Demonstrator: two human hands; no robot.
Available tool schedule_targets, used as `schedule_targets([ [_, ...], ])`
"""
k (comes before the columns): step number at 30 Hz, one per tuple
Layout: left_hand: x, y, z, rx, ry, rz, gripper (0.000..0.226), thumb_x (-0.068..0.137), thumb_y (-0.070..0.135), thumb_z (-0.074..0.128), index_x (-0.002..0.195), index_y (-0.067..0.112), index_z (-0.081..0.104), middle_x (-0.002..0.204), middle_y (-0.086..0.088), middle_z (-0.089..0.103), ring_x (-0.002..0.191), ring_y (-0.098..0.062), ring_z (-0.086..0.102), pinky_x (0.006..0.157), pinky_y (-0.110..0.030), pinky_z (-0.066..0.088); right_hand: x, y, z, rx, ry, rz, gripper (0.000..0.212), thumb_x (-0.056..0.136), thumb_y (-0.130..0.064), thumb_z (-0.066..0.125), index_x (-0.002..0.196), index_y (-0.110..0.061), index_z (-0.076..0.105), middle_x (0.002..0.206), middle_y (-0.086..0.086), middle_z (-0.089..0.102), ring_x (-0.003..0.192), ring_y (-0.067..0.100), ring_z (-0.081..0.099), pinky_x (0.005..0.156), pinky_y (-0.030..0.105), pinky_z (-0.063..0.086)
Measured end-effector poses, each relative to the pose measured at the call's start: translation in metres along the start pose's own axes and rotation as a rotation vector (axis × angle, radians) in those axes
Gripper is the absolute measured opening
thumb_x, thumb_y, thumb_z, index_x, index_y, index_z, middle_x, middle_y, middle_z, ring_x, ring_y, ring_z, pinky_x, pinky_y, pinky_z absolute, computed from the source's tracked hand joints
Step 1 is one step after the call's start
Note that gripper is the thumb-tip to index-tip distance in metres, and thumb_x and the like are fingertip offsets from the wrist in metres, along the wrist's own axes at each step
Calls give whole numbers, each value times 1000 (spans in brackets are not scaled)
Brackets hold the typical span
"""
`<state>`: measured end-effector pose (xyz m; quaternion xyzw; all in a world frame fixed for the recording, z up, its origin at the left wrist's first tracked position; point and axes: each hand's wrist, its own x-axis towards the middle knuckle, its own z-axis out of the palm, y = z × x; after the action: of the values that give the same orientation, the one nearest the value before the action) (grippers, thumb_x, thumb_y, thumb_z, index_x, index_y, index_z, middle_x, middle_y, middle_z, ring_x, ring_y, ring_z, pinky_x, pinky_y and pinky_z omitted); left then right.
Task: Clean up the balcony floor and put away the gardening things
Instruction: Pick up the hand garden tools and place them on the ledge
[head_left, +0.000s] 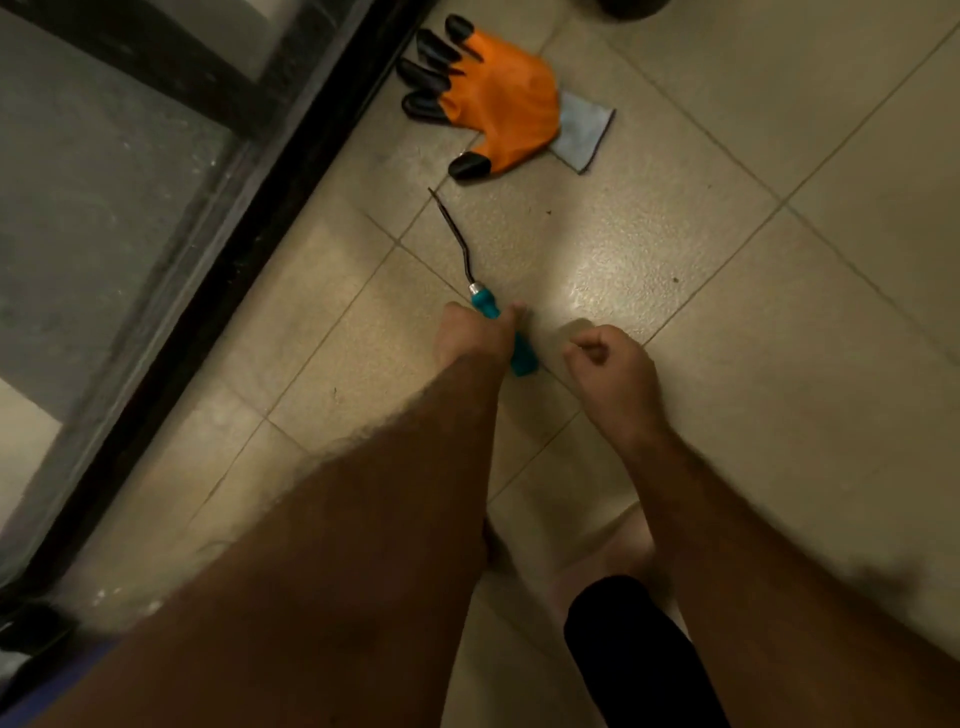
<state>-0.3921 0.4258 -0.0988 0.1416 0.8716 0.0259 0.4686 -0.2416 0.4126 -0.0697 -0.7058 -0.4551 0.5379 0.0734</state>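
While the left hand (475, 335) curls around the teal handle of the hand tool (483, 291) lying on the tiled floor (727, 364), the right hand (605, 364) hovers alongside, fingers curled and empty, with the orange glove (498, 104) farther off near the black door frame (270, 182).

One orange gardening glove (501, 98) with black fingertips is counted on the floor; one teal-handled hand tool (480, 291) is counted. Two bare hands are seen.

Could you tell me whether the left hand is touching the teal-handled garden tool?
Touching. The head view shows the left hand with fingers and thumb wrapped around the teal handle of the garden tool.
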Motion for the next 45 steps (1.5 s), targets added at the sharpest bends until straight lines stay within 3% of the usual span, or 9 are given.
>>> schedule_targets([
  [6, 2, 8, 12, -178, -6, 1, 46, 90, 35, 68, 125, 11, 52, 113, -9, 62, 97, -26, 66, 85, -44, 59, 9, 16, -19, 64, 71, -8, 3, 92, -21, 66, 90, -21, 64, 79, -16, 60, 72, -3, 56, 58, 4, 41],
  [8, -23, 14, 7, -294, -32, 8, 40, 94, 29, 64, 127, 11, 51, 112, -7, 60, 98, -21, 65, 88, -41, 58, 1, 14, -36, 115, 100, 29, 5, 92, -22, 65, 91, -17, 66, 80, -7, 64, 74, 8, 61, 64, 20, 51],
  [11, -84, 29, -5, -468, -184, -7, 29, 98, 17, 58, 124, 12, 48, 105, -7, 63, 90, -16, 68, 81, -35, 60, -21, -3, -66, 207, 122, 125, 5, 92, -25, 63, 91, -21, 67, 86, -2, 68, 85, 19, 66, 77, 40, 57],
  [15, -175, 62, -23, -456, -255, -33, 18, 99, 14, 52, 116, 9, 47, 87, -7, 57, 69, -14, 56, 61, -28, 52, -70, -43, -119, 342, 197, 212, 8, 90, -29, 61, 82, -27, 63, 87, -2, 69, 87, 21, 68, 80, 49, 59],
  [20, -291, 112, -28, -261, -398, 126, 16, 99, 26, 55, 103, 11, 52, 69, -1, 48, 52, -10, 44, 47, -24, 41, -137, -74, -206, 509, 308, 261, 5, 92, -29, 61, 92, -26, 65, 94, -3, 70, 91, 18, 68, 84, 49, 58],
  [27, -454, 181, 25, 48, -666, 377, 25, 95, 37, 62, 97, 13, 56, 69, 0, 52, 57, -11, 49, 54, -26, 47, -236, -57, -346, 729, 590, 328, 4, 96, -26, 59, 94, -27, 62, 96, -2, 69, 93, 18, 68, 86, 48, 58],
  [32, -545, 217, 85, 104, -714, 483, 25, 95, 39, 62, 94, 15, 55, 72, -1, 53, 59, -12, 50, 55, -27, 47, -285, -19, -430, 860, 736, 395, 11, 97, -26, 57, 105, -22, 64, 99, -2, 69, 93, 15, 68, 82, 42, 59],
  [39, -607, 235, 155, 122, -728, 472, 25, 96, 39, 59, 92, 14, 58, 69, 0, 52, 57, -11, 48, 53, -25, 46, -301, 31, -503, 881, 757, 440, 22, 98, -30, 56, 114, -17, 64, 98, 0, 70, 89, 13, 69, 62, 28, 53],
  [45, -589, 262, 195, 163, -697, 395, 25, 97, 36, 59, 91, 12, 59, 67, 0, 51, 55, -11, 47, 51, -24, 44, -259, 68, -526, 797, 678, 515, 12, 93, -26, 58, 101, -21, 66, 97, -1, 69, 93, 21, 68, 85, 45, 58],
])
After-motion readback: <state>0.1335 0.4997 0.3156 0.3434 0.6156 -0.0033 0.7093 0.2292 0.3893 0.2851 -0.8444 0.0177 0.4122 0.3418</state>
